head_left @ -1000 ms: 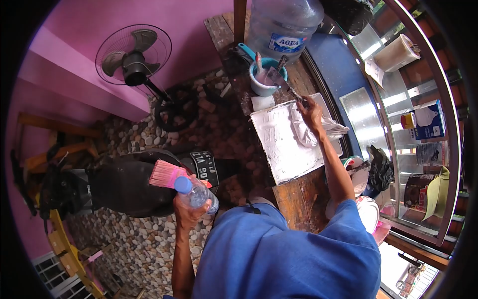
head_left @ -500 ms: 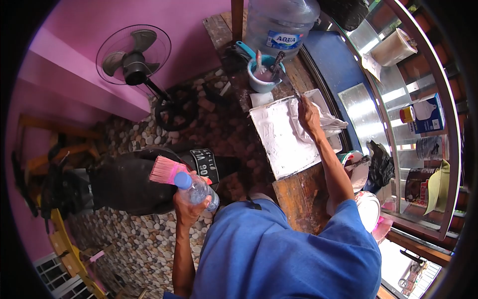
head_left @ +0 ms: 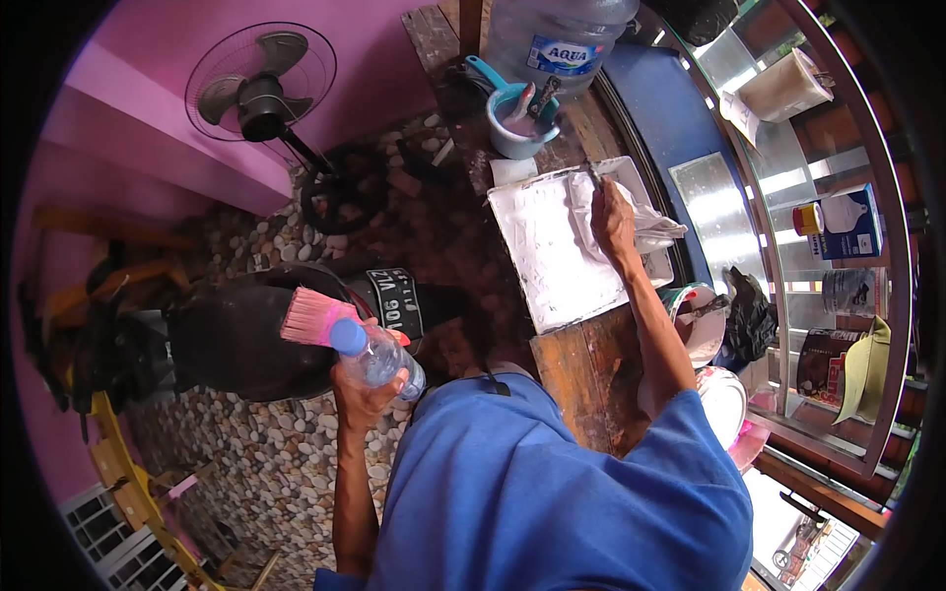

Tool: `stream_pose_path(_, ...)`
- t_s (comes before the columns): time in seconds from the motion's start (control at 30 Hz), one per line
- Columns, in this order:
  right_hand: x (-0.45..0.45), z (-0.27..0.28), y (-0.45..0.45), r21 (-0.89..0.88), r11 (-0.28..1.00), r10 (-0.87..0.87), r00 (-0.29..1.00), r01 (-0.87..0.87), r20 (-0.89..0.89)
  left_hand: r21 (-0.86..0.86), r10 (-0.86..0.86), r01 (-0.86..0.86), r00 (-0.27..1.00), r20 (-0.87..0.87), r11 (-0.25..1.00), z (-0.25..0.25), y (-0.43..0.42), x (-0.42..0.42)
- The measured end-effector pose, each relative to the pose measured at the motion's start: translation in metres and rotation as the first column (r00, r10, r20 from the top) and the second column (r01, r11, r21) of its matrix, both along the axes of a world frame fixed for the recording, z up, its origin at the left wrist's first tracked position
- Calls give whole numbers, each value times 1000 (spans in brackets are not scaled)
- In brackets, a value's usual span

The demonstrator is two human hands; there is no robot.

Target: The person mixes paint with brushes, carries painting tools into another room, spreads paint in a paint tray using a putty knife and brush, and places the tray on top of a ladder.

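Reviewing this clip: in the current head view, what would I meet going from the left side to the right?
Fan → clear bottle in the left hand → turquoise dipper → right hand → black plastic bag → blue-and-white box.

The single view looks from the person's head, forward and steeply down, through a round, dark-edged wide lens. The blue shirt point(head_left: 562, 483) fills the near bottom edge; the counter point(head_left: 581, 379) lies within arm's reach, the pedestal fan point(head_left: 261, 108) farther off.
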State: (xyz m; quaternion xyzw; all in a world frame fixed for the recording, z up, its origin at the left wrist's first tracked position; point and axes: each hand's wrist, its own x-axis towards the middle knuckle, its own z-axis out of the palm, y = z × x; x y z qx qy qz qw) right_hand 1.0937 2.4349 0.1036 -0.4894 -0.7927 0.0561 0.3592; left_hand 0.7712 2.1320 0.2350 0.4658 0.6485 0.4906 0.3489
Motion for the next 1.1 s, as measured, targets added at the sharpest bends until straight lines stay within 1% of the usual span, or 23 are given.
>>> stream_pose_path(0.1,-4,7,-9,-82,996,-49,999,46,-24,6,-18,18,1000,-2,1000,-8,-4,-2)
stream_pose_path(0.13,3,-2,-4,-192,981,25,999,-19,33,7,-20,19,1000,20,1000,-9,-4,-1)
stream_pose_path(0.23,6,-9,-5,-190,982,7,1000,-11,-21,8,-14,14,1000,-14,1000,-3,-1,5)
stream_pose_path(0.3,16,-16,-8,-210,973,-88,995,94,39,-9,9,-9,1000,3,1000,2,-3,8)
stream_pose_path(0.33,20,-19,-11,-210,973,-86,996,93,38,-21,26,-25,999,23,999,2,-2,10)
stream_pose_path(0.37,25,-21,-14,-144,980,-122,986,138,117,-21,27,-26,999,24,999,0,-3,9)
stream_pose_path(0.4,29,-22,-16,-74,981,-161,968,178,194,14,-8,9,999,-46,1000,-4,-3,5)
stream_pose_path(0.43,32,-22,-18,-123,968,-170,933,218,317,44,-42,47,992,-115,998,-5,-3,4)
stream_pose_path(0.47,34,-25,-17,-125,968,-168,933,217,320,41,-41,46,993,-112,998,-8,-4,6)
stream_pose_path(0.53,36,-33,-18,-101,970,-151,869,223,471,32,19,-18,1000,-22,999,-11,-5,12)
stream_pose_path(0.57,35,-34,-19,-83,978,-125,862,190,492,22,18,-18,1000,-20,1000,-13,-7,15)
stream_pose_path(0.63,31,-25,-28,-129,972,-100,847,194,521,-45,46,-43,996,75,998,-18,-10,19)
stream_pose_path(0.67,30,-22,-31,-163,967,-77,834,196,546,-47,46,-42,996,75,998,-21,-12,20)
stream_pose_path(0.73,43,-20,-45,-163,975,-54,868,153,493,-24,15,-15,1000,9,1000,-25,-14,19)
stream_pose_path(0.8,49,-11,-58,-120,981,-76,871,152,486,-34,64,-63,997,51,997,-20,-15,25)
stream_pose_path(0.83,49,1,-60,-251,945,-74,885,209,460,-46,111,-107,990,92,993,-17,-15,29)
stream_pose_path(0.87,44,16,-60,-276,931,-108,904,238,414,-38,123,-120,988,89,992,-13,-17,31)
stream_pose_path(0.93,48,6,-49,-145,976,-142,981,161,132,1,162,-163,982,101,987,-8,-21,34)
stream_pose_path(0.97,45,-2,-35,-6,995,-96,995,96,-19,11,170,-172,980,100,985,-7,-25,32)
stream_pose_path(1.0,37,-4,-30,-110,983,-163,976,148,-147,32,134,-137,988,75,990,-7,-30,29)
stream_pose_path(1.03,38,-10,-21,-453,890,-200,850,-51,-488,54,100,-102,994,49,993,-7,-35,27)
stream_pose_path(1.07,40,-18,-15,-638,682,-344,612,-358,-712,66,113,-116,992,47,991,-8,-43,24)
stream_pose_path(1.1,39,-28,-19,-627,619,-475,410,-474,-779,79,102,-104,994,28,991,-11,-54,21)
